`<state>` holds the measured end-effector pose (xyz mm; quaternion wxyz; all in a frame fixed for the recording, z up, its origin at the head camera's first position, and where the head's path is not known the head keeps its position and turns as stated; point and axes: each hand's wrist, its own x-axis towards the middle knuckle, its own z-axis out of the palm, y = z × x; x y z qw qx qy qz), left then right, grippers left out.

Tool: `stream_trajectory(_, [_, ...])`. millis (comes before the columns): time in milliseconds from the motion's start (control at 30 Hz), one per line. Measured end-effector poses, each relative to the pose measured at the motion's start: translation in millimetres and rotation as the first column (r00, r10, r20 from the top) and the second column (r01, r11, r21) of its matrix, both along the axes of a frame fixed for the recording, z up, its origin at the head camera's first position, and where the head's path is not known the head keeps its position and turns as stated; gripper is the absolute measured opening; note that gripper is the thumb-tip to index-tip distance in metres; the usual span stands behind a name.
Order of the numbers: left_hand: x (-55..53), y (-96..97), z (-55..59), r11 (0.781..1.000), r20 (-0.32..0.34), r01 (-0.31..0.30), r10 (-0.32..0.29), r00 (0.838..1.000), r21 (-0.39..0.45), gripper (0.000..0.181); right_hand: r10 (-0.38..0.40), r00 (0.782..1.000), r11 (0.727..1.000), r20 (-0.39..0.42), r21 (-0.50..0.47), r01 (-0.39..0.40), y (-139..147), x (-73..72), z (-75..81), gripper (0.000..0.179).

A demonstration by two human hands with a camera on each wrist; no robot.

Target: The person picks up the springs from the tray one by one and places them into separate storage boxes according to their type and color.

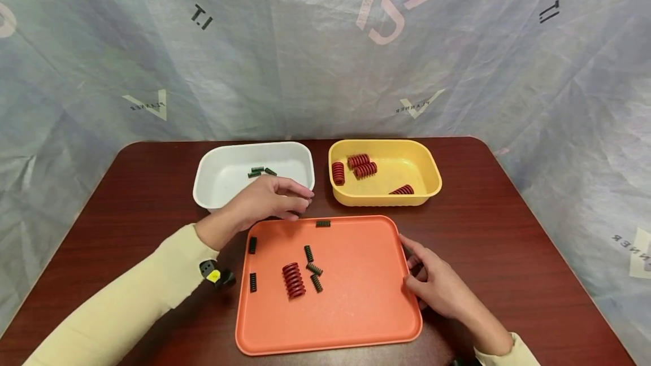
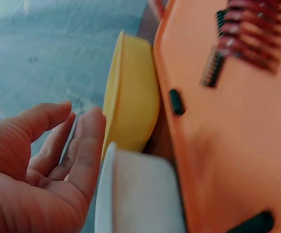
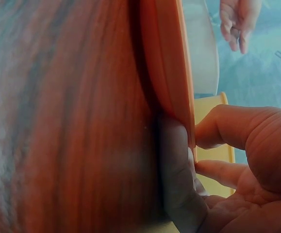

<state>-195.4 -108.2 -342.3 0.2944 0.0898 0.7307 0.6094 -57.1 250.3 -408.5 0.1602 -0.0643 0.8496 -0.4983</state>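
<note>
My left hand (image 1: 277, 201) is held above the far left edge of the orange tray (image 1: 366, 292), beside the front of the white bin (image 1: 203, 185). Its fingers are extended and apart from the thumb, with nothing between them in the left wrist view. At the tray's right side, my right hand (image 1: 432, 281) grips the rim; the right wrist view shows the thumb on the rim (image 3: 172, 63) and a finger on its outer side. One large red spring (image 1: 293, 280) lies on the tray, with small dark green springs (image 1: 314, 269) beside it and others along the left and far edges.
Several small green springs (image 1: 257, 169) lie in the white bin. Right of it stands a yellow bin (image 1: 383, 200) holding several red springs (image 1: 365, 170). Both bins rest on the dark red wooden table (image 1: 488, 230), close to its back edge. A printed grey curtain (image 1: 285, 72) hangs behind.
</note>
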Motion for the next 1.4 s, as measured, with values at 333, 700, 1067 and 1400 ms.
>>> stream_trajectory(333, [16.9, 20.5, -29.8, 0.996, 0.024, 0.041, -0.04, 0.999, -0.077, 0.029, -0.007, 1.0, 1.0, -0.005, -0.007, 0.007, -0.9, 0.3, -0.9, 0.077])
stream_trajectory(700, [17.7, 30.9, -48.8, 0.985, -0.025, 0.035, -0.04, 0.999, -0.171, 0.024, -0.011, 1.0, 1.0, -0.01, -0.002, 0.011, -1.6, 0.8, -0.8, 0.076])
stream_trajectory(1067, [16.5, 44.2, -50.3, 0.917, -0.241, 0.027, -0.133, 0.961, -0.398, 0.026, -0.015, 1.0, 1.0, -0.002, -0.006, 0.015, -0.9, 0.5, -0.3, 0.078])
stream_trajectory(1400, [19.3, 51.1, -52.2, 0.902, -0.289, -0.007, -0.13, 0.948, -0.431, 0.019, -0.016, 1.0, 1.0, -0.007, -0.003, 0.016, -0.3, 0.8, -0.2, 0.076])
